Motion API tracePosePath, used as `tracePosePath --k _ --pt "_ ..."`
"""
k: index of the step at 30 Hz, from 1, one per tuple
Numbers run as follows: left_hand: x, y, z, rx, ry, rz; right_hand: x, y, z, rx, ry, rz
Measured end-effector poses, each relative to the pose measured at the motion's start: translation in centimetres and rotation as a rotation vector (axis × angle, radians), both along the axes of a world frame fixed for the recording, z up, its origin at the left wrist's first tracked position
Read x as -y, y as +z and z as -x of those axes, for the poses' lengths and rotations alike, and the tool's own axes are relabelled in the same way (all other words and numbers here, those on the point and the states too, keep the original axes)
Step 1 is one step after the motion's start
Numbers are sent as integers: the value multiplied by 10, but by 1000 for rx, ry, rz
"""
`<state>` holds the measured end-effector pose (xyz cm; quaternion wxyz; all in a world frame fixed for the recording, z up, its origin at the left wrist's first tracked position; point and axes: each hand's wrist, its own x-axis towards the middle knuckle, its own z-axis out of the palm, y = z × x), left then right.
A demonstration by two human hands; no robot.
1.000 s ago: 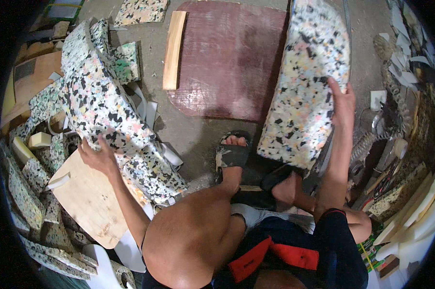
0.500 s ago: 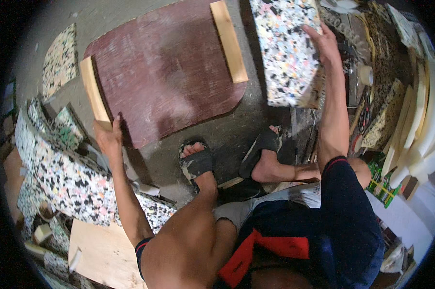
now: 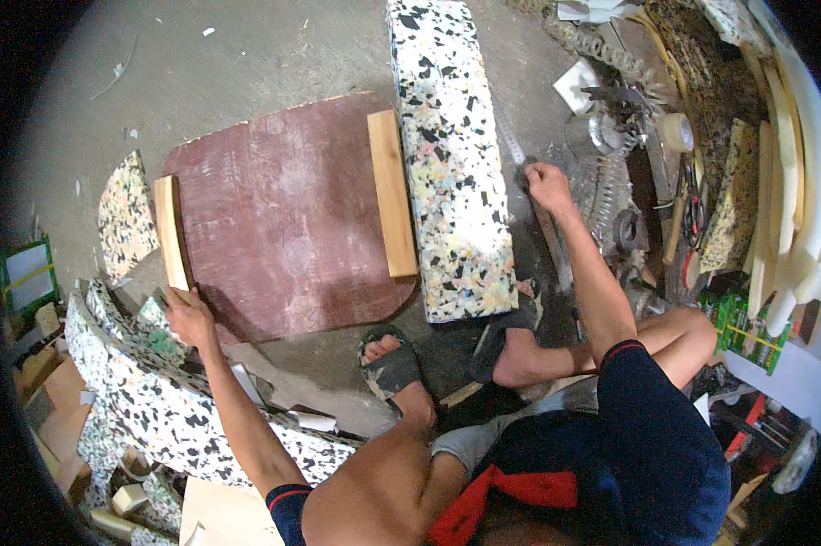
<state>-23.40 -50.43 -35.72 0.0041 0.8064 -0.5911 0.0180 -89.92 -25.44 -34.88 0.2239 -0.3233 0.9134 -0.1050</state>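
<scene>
A reddish-brown board point(image 3: 283, 209) with rounded corners lies on the floor, with a pale wooden strip point(image 3: 168, 232) along its left side and another wooden strip point(image 3: 392, 196) along its right. The fingers of my left hand point(image 3: 190, 317) are closed around the near end of the left strip. Just right of the board rests a long, thick block of speckled foam point(image 3: 456, 173), close beside the right strip. Beyond the foam, my right hand point(image 3: 549, 188) is curled over a thin metal ruler point(image 3: 512, 141); its fingertips are partly hidden.
A large curved foam piece point(image 3: 174, 409) and other offcuts lie at left. A foam scrap point(image 3: 126, 214) sits beside the board. On the right are a tape roll point(image 3: 674, 133), scissors point(image 3: 692, 218), a coiled hose point(image 3: 606, 196) and stacked pale foam strips point(image 3: 779, 191). My sandalled feet point(image 3: 392, 359) stand near the board.
My right hand has let go of the foam block, which now lies beside the board, and has moved to the ruler. My left hand stays at the left strip. The view has shifted.
</scene>
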Motion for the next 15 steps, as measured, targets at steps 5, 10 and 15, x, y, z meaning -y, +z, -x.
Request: tracePosePath --k 5,10,15 --pt "1 -6 2 -33 48 13 0 -15 -8 -135 -116 -123" --pt "-1 -13 -16 -209 -89 143 -1 -29 7 -77 -120 -26" --pt "-14 -11 -14 -266 -104 193 -16 -48 27 -51 -16 184"
